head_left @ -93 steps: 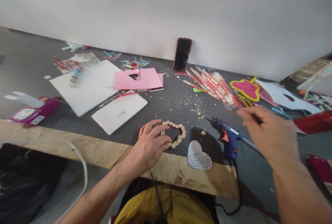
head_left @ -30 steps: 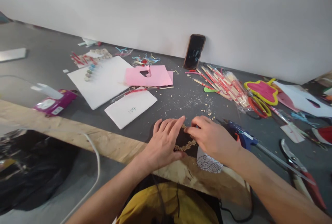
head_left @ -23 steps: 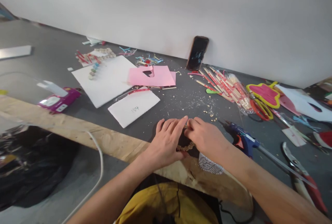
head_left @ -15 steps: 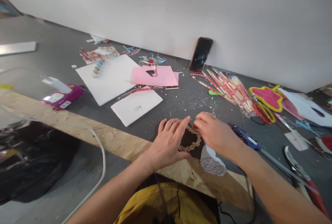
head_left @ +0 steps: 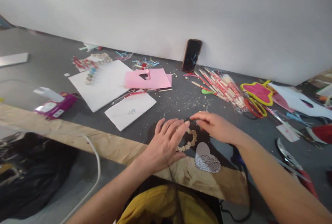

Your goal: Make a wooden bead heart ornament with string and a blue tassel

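Beige ring of small bead-like pieces (head_left: 192,143) lies on the dark grey worktop (head_left: 141,131), close to the pale wooden strip (head_left: 111,141) along the near edge. Nearest the camera is yellow cloth (head_left: 166,206); a black plastic bag (head_left: 38,172) and a curved white cable (head_left: 98,163) are off to the left.

The left hand (head_left: 164,146) arches over the ring's left side, fingers spread and unclenched, thumb toward the near edge. The right hand (head_left: 220,127) hovers about the ring's far right, index finger stretched out and thumb below it; whether those fingers pinch anything small cannot be told. Just right of the ring, a white paper heart with a line drawing (head_left: 206,161) overlaps the wooden strip. A blue glue gun (head_left: 237,157) is mostly hidden beneath the right forearm, and red-handled pruning shears (head_left: 293,158) lie beyond that arm.

Farther back on the left are a purple-and-white box (head_left: 57,106), a white slab marked with handwritten figures (head_left: 131,111) and a larger white sheet (head_left: 103,82). Pink paper with a cut-out opening (head_left: 158,78) overlaps that sheet. Pale crumbs dot the middle, while red-patterned wooden sticks (head_left: 220,85) lie fanned out to their right, near red-and-yellow-handled scissors (head_left: 255,108) and a pink shape edged in yellow (head_left: 259,92). At the back, a black phone (head_left: 192,55) leans against the pale wall (head_left: 155,12).
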The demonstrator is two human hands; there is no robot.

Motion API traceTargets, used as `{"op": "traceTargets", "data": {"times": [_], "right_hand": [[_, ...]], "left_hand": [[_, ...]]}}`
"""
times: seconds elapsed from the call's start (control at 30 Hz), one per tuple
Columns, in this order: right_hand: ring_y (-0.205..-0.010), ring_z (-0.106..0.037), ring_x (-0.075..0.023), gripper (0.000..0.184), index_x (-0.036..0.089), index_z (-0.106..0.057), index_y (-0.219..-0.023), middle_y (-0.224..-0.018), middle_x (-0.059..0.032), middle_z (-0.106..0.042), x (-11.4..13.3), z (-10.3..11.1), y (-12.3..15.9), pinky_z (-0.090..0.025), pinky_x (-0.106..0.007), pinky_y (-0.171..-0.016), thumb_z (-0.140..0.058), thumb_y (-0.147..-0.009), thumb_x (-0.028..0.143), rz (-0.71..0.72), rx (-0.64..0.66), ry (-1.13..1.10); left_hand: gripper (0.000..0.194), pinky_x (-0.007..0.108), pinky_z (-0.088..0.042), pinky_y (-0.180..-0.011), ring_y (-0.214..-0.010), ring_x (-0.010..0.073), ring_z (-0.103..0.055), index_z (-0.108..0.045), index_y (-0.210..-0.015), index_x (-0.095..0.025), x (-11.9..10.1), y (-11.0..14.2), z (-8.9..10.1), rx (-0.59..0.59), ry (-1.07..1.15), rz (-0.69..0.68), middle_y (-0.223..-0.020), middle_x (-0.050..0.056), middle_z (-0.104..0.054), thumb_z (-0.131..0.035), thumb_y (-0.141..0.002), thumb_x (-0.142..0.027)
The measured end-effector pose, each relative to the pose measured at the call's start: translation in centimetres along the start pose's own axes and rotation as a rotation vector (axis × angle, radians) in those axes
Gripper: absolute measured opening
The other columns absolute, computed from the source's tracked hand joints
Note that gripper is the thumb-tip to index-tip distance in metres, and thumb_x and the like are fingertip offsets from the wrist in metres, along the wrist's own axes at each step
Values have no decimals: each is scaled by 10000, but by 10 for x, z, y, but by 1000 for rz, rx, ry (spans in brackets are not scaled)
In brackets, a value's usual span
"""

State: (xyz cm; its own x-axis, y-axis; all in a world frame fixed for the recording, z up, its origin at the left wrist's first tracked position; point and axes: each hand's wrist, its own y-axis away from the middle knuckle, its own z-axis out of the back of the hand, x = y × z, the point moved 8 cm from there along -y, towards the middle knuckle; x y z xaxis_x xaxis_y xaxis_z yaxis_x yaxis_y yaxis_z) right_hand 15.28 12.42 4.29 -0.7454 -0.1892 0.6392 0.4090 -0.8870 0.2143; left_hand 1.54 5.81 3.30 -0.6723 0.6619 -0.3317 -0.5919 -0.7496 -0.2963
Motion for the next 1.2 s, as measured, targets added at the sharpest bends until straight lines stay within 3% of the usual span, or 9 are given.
{"op": "traceTargets", "data": {"times": [0.1, 0.2, 0.3, 0.5, 0.8, 0.93, 1.07, 1.2], "right_hand": [[-960, -587, -176, 296, 223, -640, -1073, -1115, -56, -635, 7, -20, -4, -448, -303, -824, -420, -882, 275, 75, 162, -25], [-740, -583, -153, 249, 195, -658, -966, -890, -37, -675, 5, -28, -6, -454, -268, -653, -453, -866, 293, 22, 259, -33], [-604, -518, -127, 211, 182, -652, -844, -706, -5, -634, 2, -28, -7, -400, -239, -540, -490, -838, 317, -2, 273, -19], [-591, -486, -122, 184, 193, -612, -769, -675, 2, -601, 0, -25, -6, -345, -227, -511, -494, -830, 320, -9, 231, 9], [-576, -490, -112, 228, 205, -546, -783, -648, 19, -549, 1, 0, 1, -364, -236, -552, -377, -893, 311, -31, 82, -6], [-561, -482, -98, 286, 199, -495, -833, -705, 11, -521, -12, 33, 15, -384, -228, -517, -342, -915, 425, -76, -101, -134], [-485, -421, -88, 314, 207, -451, -721, -594, 36, -463, -19, 67, 43, -359, -221, -458, -394, -898, 460, -94, -291, -304], [-442, -384, -87, 378, 212, -404, -617, -500, 48, -414, -23, 68, 62, -316, -220, -434, -369, -903, 457, -178, -396, -151]], "left_hand": [[798, 552, -209, -1070, -1290, 321, -351, -197, -1412, -166, -6, 1, 1, -7, -43, -68, -1375, 171, -435, -641, -787, -390], [764, 555, -213, -1072, -1293, 315, -349, -198, -1414, -171, -9, 1, 1, -5, -74, -112, -1384, 166, -431, -607, -815, -411], [744, 556, -207, -1078, -1293, 313, -346, -221, -1405, -166, -10, 1, 0, 6, -87, -127, -1391, 160, -427, -605, -818, -415], [771, 542, -203, -1092, -1297, 303, -349, -209, -1406, -165, -11, 0, 0, 12, -88, -122, -1396, 156, -420, -638, -798, -370], [795, 530, -206, -1081, -1282, 304, -359, -191, -1403, -161, -5, -2, -1, 26, -31, -61, -1377, 165, -428, -647, -787, -372], [880, 524, -233, -1058, -1259, 306, -380, -134, -1424, -172, 4, -1, -3, 20, 26, 30, -1358, 163, -443, -661, -758, -399], [927, 532, -245, -1040, -1248, 318, -387, -97, -1439, -200, 11, 0, -6, 39, 50, 107, -1357, 155, -445, -663, -740, -425], [966, 544, -238, -1040, -1243, 330, -382, -98, -1439, -204, 13, -3, -8, 79, 58, 153, -1365, 155, -433, -674, -708, -462]]}}
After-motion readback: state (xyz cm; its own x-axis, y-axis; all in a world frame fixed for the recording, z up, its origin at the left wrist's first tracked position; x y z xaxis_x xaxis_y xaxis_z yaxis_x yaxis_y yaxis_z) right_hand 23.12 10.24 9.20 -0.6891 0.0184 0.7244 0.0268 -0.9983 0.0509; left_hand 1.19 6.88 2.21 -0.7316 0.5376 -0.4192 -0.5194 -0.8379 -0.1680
